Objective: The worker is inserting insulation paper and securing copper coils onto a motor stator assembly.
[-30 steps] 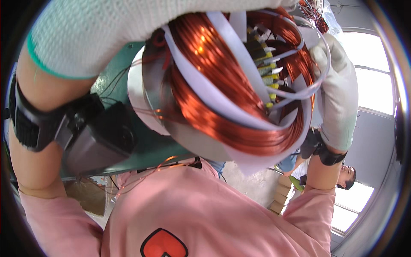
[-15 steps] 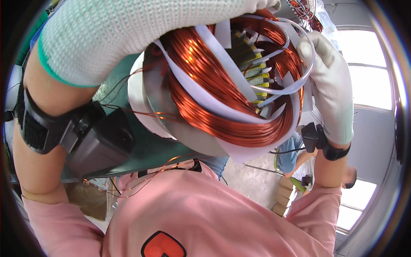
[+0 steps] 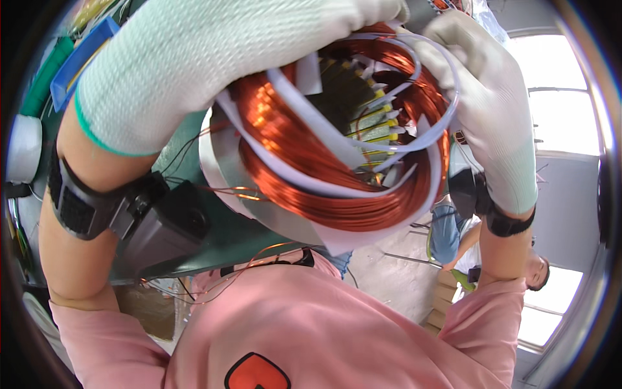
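Observation:
A motor stator [image 3: 223,159] lies before me, its thick copper windings [image 3: 324,194] bulging from the near end. White insulation paper [image 3: 350,249] is tucked between and around the coils. Yellow-edged slots show inside the bore. A loop of translucent sleeving [image 3: 447,117] arches over the right side of the coils. My left hand [image 3: 363,19], in a white knit glove, reaches across the top of the windings, fingers curled at the far rim. My gloved right hand [image 3: 470,58] bends its closed fingers towards the same rim, beside the loop. What either hand grips is hidden.
The stator rests on a green worktop [image 3: 214,246]. Loose copper leads [image 3: 227,279] trail over its near edge. A blue tray [image 3: 81,65] and a white roll [image 3: 24,149] stand at left. Another person [image 3: 536,272] is in the background at right, near cardboard boxes [image 3: 440,301].
My right hand has moved up and left, closer to my left hand's fingers. The stator and the sleeving loop appear slightly further left as the view shifts.

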Demonstrator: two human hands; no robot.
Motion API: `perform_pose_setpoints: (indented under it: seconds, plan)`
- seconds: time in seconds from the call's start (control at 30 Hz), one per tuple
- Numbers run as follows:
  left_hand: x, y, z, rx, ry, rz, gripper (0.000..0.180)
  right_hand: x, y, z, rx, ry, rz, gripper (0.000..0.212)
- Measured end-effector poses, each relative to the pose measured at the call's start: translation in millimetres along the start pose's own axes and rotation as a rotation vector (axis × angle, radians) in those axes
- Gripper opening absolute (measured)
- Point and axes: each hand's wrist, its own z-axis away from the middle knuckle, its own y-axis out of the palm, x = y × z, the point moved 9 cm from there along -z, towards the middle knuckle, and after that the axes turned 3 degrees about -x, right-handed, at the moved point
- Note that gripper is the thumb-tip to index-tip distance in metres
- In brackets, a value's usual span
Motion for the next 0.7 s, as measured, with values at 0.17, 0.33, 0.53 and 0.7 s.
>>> perform_pose_setpoints:
  seconds: [0.17,0.33,0.53,0.7]
  plan:
    - [-1.9,-4.8,-14.7,0.173,-0.25,0.427,0.025,-26.2,13.7,4.1,-0.027,0.0,-0.254,0.015]
    - [-37.5,-19.0,2.7,-0.296,0.005,-0.236,0.022,-15.3,15.8,6.5,-0.011,0.052,-0.26,0.013]
    - [-36.2,-4.1,20.1,-0.074,0.05,0.401,0.014,-23.7,10.4,17.5,0.033,0.074,-0.357,0.017]
    - [5.0,-0.4,-17.1,-0.009,-0.465,0.383,0.023,-20.9,2.0,31.5,0.137,0.253,-0.269,0.015]
